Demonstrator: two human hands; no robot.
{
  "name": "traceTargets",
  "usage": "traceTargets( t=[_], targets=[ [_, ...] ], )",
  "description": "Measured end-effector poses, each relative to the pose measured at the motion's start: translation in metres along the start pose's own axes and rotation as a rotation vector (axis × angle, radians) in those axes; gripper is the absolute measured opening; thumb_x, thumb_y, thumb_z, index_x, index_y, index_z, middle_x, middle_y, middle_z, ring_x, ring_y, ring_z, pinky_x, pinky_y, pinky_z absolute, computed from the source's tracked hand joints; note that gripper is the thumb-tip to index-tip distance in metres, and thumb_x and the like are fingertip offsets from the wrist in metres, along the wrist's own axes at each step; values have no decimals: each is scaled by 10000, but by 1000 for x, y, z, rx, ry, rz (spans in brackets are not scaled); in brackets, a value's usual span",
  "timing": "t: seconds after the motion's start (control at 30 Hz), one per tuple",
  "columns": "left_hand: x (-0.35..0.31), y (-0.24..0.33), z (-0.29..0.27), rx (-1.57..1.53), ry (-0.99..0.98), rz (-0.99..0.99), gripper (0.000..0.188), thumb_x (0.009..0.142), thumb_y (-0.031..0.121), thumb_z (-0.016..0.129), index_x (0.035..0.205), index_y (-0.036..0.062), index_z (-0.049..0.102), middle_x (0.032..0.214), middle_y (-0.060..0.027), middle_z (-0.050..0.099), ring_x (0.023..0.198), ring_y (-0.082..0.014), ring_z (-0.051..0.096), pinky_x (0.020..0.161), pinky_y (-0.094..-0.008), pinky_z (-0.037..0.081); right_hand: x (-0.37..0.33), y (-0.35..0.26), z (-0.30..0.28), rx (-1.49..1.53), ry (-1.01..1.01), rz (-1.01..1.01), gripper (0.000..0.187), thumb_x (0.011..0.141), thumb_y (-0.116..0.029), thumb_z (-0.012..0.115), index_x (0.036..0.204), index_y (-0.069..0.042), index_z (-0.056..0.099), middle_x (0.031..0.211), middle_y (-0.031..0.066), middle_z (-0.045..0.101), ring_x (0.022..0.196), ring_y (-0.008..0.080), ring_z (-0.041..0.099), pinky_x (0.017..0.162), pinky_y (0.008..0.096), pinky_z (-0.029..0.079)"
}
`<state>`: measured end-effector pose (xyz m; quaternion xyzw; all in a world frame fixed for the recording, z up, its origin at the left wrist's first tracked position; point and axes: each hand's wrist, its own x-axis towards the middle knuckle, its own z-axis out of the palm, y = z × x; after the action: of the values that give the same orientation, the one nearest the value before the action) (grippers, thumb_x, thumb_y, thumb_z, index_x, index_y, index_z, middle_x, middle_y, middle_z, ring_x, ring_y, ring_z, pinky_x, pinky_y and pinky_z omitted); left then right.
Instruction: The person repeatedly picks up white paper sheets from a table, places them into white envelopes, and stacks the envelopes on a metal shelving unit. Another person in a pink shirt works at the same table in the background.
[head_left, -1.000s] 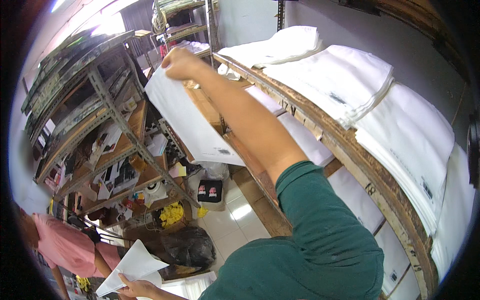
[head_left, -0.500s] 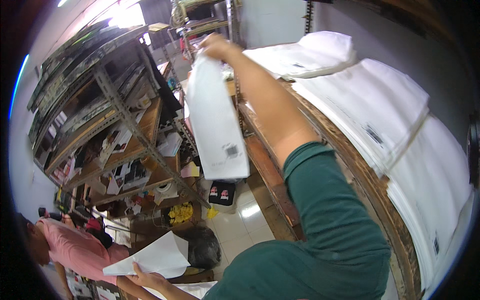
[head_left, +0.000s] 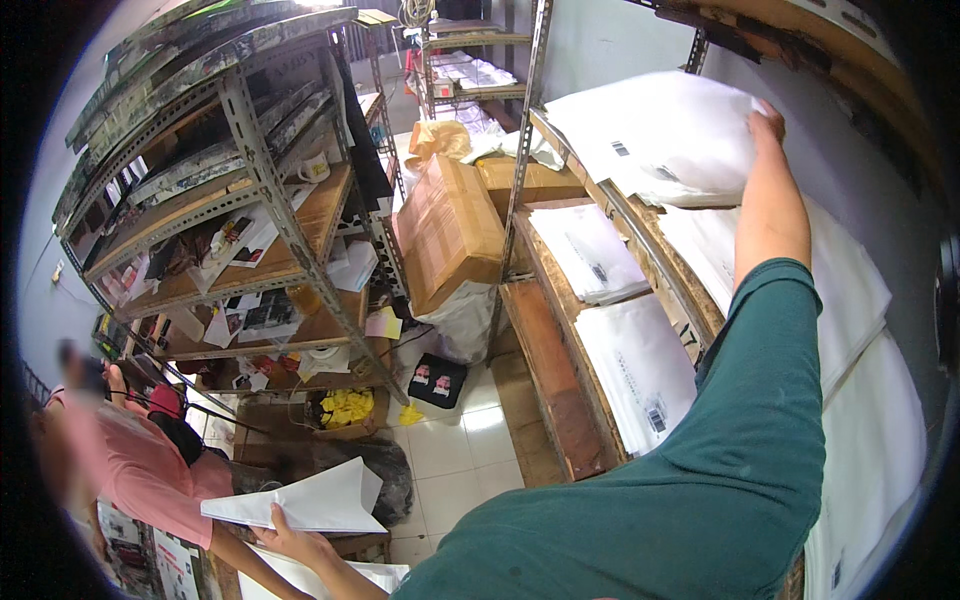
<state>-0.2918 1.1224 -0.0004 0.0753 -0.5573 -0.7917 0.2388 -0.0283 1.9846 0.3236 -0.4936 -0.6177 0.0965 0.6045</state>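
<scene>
My left hand [head_left: 297,541], low in the view, is closed on the near edge of a folded-over white sheet [head_left: 300,498], thumb on top. My right arm stretches out to the far right shelf. There my right hand [head_left: 768,122] grips the right-hand edge of a white printed sheet [head_left: 660,120], which lies over the far stack with a small dark print near its left corner. The fingertips are partly hidden by the sheet. Nearer on the same shelf lie more stacks of white sheets [head_left: 850,280], partly behind my green sleeve.
On the lower shelf are two stacks of printed white sheets [head_left: 635,370]. Across the aisle stands a cluttered metal rack [head_left: 240,150]. A cardboard box [head_left: 450,225] and a black printed cloth [head_left: 437,381] are between. A person in pink [head_left: 150,450] is at the left.
My right hand has swung right, from holding a sheet hanging over the aisle to the far shelf stack, where a sheet now lies. My left hand keeps its sheet. The view has shifted.
</scene>
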Motion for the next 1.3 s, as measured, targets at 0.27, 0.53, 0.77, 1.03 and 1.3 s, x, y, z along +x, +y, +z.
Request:
traceTargets(
  t=[0.27,0.53,0.77,1.03,1.3],
  targets=[
    [-4,1,33,-86,-71,-76,489,806,-11,509,1265,-14,341,1156,-153,492,975,-236,532,854,-342,440,11,50,-17,-276,-70,26,491,661,-148,539,1147,-92,574,1187,149,542,1128,276,495,963,324,375],
    [-13,9,42,-101,-151,-61,455,802,-20,493,1240,-16,369,1150,-140,493,981,-234,530,861,-344,429,-8,46,-7,-274,-121,84,484,670,-121,539,1153,-93,565,1203,152,528,1139,284,485,971,329,369],
    [-21,14,47,-97,-152,-49,479,798,-32,485,1258,-12,355,1157,-137,491,983,-224,529,862,-332,428,6,56,-3,-379,6,14,554,705,-123,523,1255,-116,461,1285,148,446,1171,315,447,978,336,364],
    [-23,16,42,-76,-147,-88,468,791,-34,490,1243,-15,370,1140,-141,499,985,-222,531,857,-330,428,-65,-47,-16,-512,138,326,443,757,-274,570,1169,-121,513,1281,148,380,1108,342,452,938,463,373],
    [-29,13,53,-184,-270,-123,468,792,-10,507,1241,-20,371,1115,-137,503,961,-217,523,864,-345,424,-46,-127,10,-756,-901,-276,525,643,-2,543,1164,-62,536,1098,160,574,948,286,577,722,371,513]
  ],
)
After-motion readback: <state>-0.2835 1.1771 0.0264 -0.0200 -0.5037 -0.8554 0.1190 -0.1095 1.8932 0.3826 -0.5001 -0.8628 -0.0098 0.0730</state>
